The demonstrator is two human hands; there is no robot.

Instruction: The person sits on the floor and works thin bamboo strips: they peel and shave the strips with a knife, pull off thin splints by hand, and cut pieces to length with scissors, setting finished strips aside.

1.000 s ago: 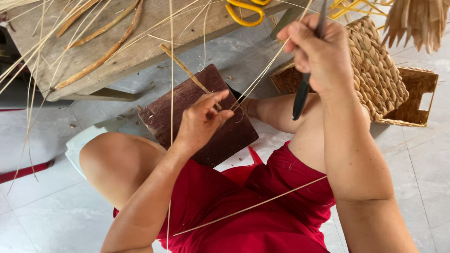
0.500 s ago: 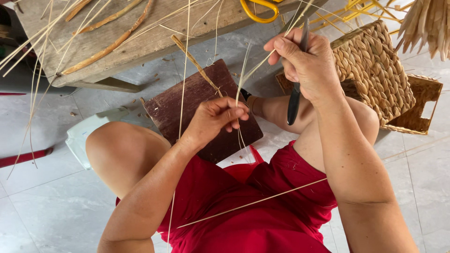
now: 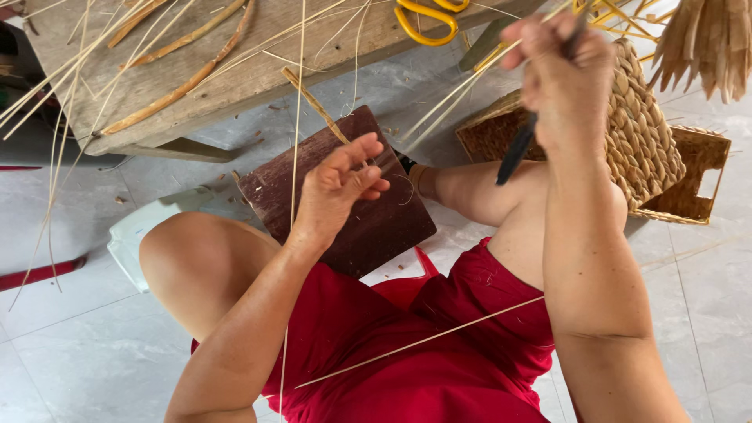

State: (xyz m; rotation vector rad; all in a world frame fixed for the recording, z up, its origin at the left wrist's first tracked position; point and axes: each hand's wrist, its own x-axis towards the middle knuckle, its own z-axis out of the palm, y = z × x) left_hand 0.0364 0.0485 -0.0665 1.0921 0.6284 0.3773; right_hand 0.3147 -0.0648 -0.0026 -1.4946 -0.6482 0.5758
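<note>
Right now the left hand (image 3: 337, 188) pinches a thin pale reed strip (image 3: 296, 117) between thumb and fingertips, the other fingers (image 3: 362, 149) loosely spread above it, and the strip runs straight up past the table (image 3: 235, 78) edge and down across the red shorts (image 3: 423, 352). The right hand (image 3: 560, 74) is raised and closed tight around a black-handled knife (image 3: 515, 153), handle end pointing down, with more pale strips (image 3: 462, 102) fanning away beneath it toward the left hand. Judging by how things lie, the splitting or trimming of reed seems to be in mid-course: one long strip (image 3: 415, 341) already lies loose across the lap, many thin strands and a few thicker brown stalks (image 3: 180, 86) are scattered on the wooden table, and much raw material looks uncut. A dark wooden block (image 3: 368, 227) sits on the floor between the knees, just under the left hand. Yellow-handled scissors (image 3: 423, 19) rest on the table, untouched. As for containers, a woven basket (image 3: 689, 176) stands on the tiled floor at the right, with a woven panel or lid (image 3: 638, 133) propped against it; its inside is mostly hidden, so whether it holds anything cannot be told. A bundle of dried leaves (image 3: 705, 39) hangs at the upper right.
</note>
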